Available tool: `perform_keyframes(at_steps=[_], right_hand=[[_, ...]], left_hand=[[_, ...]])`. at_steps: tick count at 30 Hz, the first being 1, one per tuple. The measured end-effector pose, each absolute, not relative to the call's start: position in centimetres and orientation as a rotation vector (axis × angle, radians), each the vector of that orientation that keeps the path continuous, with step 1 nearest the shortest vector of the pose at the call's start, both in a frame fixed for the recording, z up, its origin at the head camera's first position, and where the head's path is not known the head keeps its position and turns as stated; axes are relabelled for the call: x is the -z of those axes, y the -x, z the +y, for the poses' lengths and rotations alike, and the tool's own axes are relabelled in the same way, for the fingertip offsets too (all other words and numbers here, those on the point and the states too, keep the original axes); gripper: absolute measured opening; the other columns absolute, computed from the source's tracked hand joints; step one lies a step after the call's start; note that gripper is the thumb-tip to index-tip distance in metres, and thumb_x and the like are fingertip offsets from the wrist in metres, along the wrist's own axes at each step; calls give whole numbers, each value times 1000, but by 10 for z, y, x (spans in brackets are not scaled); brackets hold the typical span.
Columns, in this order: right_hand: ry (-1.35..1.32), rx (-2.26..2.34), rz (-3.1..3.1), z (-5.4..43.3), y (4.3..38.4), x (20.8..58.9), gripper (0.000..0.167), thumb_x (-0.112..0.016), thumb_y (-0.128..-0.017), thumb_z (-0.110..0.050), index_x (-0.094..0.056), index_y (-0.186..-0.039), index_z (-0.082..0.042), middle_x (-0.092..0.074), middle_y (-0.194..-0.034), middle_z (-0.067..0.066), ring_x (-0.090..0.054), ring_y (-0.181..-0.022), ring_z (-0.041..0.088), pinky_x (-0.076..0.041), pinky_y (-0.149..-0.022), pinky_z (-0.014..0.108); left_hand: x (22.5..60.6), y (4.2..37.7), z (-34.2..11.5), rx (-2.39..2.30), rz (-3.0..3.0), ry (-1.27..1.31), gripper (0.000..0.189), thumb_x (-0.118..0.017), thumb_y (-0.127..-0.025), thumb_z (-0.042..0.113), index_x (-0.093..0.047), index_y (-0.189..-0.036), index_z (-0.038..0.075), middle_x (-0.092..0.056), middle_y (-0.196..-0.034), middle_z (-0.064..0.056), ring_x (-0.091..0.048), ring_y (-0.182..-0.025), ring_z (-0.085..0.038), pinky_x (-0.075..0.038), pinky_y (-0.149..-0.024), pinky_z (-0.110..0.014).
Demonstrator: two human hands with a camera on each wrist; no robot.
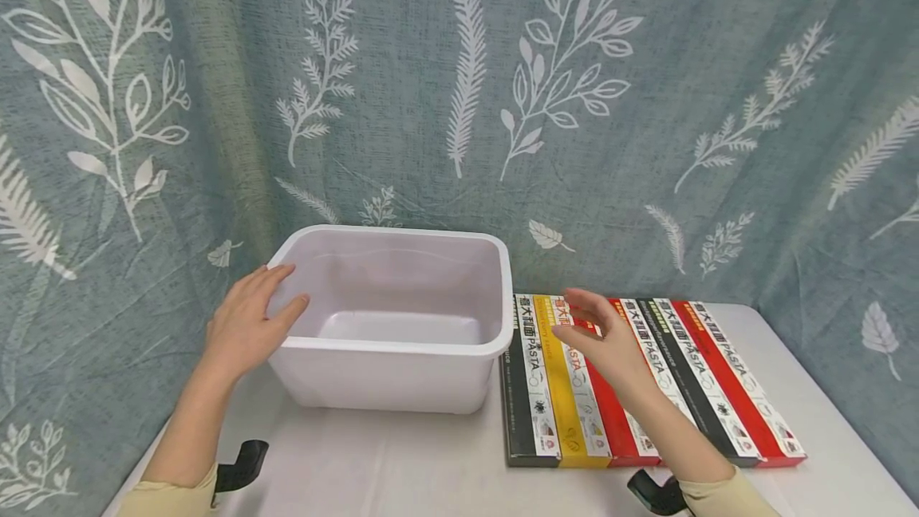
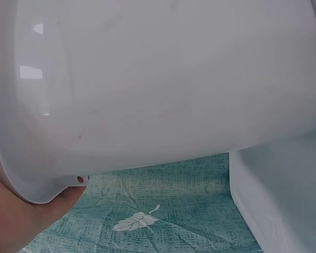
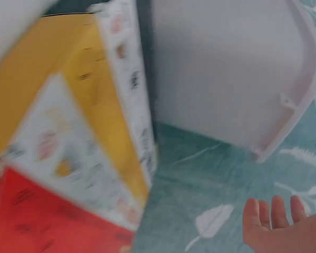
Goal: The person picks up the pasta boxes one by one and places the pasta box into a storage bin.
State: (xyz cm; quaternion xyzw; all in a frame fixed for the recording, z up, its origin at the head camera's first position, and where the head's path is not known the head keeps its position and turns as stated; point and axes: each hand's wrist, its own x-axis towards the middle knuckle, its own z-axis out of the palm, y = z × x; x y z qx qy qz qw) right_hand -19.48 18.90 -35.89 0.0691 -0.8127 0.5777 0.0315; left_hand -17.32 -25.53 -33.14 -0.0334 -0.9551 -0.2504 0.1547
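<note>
A white plastic tub (image 1: pixel 391 377) stands on the table with its inside showing no contents. My left hand (image 1: pixel 251 317) rests at its left rim, thumb and fingers parted over the edge. In the left wrist view part of that hand (image 2: pixel 21 216) shows beside the tub's lip, partly hidden by it. My right hand (image 1: pixel 613 341) hovers over a row of pasta boxes (image 1: pixel 574 389), fingers loosely curved, holding nothing. These boxes lie side by side, in black, yellow and red with white bands. Separated fingers of the right hand (image 3: pixel 284 226) appear in the right wrist view.
A white cloth covers the table (image 1: pixel 402 461). Behind and at both sides hangs a green-blue curtain (image 1: pixel 402 102) with white leaf prints. The tub's right wall stands close to the leftmost black box. Black wrist mounts (image 1: pixel 242 465) sit by both sleeves.
</note>
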Motion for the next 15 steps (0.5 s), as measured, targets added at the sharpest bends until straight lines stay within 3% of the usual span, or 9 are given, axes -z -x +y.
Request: perform_keyframes(at_steps=[8, 15], right_hand=[[-89, -1745, -2602, 218, 185, 376, 65, -74, -88, -30, -44, -143, -14, -45, -144, 6, -41, -131, 27, -41, -102, 45], [29, -1710, -2662, 240, 178, 387, 73, -73, -88, -36, -37, -148, -16, -40, -150, 9, -37, -137, 29, -37, -106, 51]], left_hand=[[334, 173, -255, 734, -2714, 121, 61, -50, -99, 41, -40, -146, 2, -33, -150, -27, -25, -136, -51, -23, -93, -77], [335, 171, -256, 736, -2712, 124, 61, -50, -99, 40, -40, -146, 2, -33, -150, -27, -25, -136, -51, -23, -94, -77]])
